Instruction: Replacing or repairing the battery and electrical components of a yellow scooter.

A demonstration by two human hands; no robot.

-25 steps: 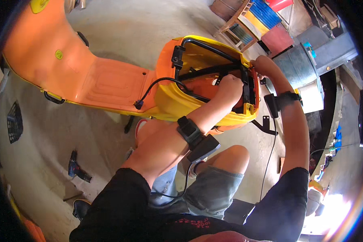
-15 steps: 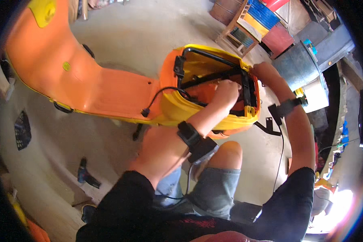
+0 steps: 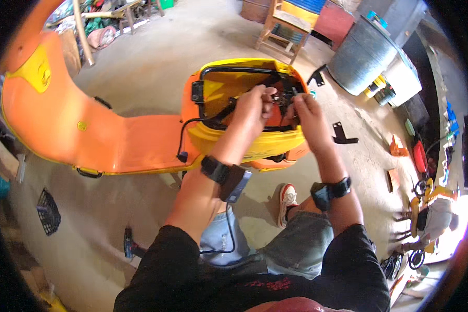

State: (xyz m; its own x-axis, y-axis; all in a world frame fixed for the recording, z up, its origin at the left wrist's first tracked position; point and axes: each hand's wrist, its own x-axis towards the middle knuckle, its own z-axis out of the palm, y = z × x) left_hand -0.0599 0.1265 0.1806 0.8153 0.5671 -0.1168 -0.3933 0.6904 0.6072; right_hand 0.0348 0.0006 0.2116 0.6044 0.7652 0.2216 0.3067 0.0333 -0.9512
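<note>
Your left hand (image 3: 254, 109) curls just beside your right hand (image 3: 305, 110), fingers (image 3: 267, 106) of both bent inward, forearms (image 3: 330, 162) stretching back from them.

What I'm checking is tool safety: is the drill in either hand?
No, the drill lies on the floor, while the left hand and right hand are at the opening in the scooter body.

Through the head view I see the left hand (image 3: 255, 108) and right hand (image 3: 307, 110), fingers curled, at the scooter's (image 3: 151, 138) open rear; a black basket (image 3: 49, 212) lies on the floor (image 3: 93, 208).
</note>
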